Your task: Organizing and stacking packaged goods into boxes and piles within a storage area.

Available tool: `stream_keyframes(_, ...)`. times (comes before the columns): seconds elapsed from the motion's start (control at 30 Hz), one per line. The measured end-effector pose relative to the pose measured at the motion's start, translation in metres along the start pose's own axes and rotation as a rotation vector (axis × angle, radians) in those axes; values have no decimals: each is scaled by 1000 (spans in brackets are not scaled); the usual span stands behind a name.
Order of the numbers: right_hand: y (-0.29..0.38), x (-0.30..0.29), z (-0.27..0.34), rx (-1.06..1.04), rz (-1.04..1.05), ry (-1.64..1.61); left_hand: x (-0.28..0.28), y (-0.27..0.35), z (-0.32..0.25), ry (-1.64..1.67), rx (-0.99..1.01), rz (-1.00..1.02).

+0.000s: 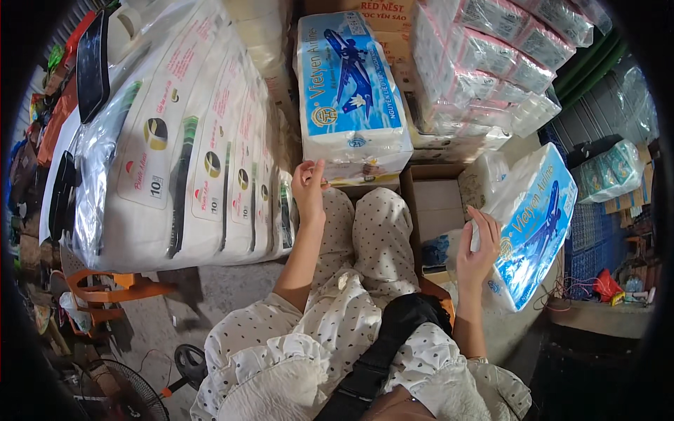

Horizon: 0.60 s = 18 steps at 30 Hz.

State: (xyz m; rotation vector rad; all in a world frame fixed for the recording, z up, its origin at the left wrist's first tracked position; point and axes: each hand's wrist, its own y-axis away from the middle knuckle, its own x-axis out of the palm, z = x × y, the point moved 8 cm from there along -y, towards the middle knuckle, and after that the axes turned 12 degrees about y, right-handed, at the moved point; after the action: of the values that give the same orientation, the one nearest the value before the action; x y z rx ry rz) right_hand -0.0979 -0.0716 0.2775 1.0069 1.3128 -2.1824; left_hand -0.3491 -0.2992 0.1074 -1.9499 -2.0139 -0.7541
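Observation:
In front of my knees lies a plastic-wrapped tissue pack with a blue airplane print [350, 73]. My left hand [310, 184] is raised at its near left corner, fingers bent; whether they touch the wrap I cannot tell. My right hand [480, 237] is at the left edge of a second, tilted pack with the same blue print [542, 226]. Its thumb and fingertips are close together near clear film, and a firm hold on it does not show. Between my right hand and my knees stands an open cardboard box [439, 210] with white and dark blue packets inside.
A big wrapped bale of tissue rolls [174, 158] fills the left side. Stacked pink-edged tissue packs [489, 68] rise at the back right. An orange plastic chair [116, 289] and a fan [121, 392] stand at lower left. A teal wrapped pack [608, 171] is far right.

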Motion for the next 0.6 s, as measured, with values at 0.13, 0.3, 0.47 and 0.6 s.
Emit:
stream_keyframes(0.13,0,1,-1,21,4,-5,-1,0,10,-50,-66,-9)
stream_keyframes(0.3,0,1,1,4,2,1,0,-2,11,-50,-76,43)
stream_keyframes(0.47,1,2,1,10,10,-1,13,16,-1,-31,-49,190)
stream_keyframes(0.6,2,1,1,10,8,4,18,34,-12,-7,-55,276)
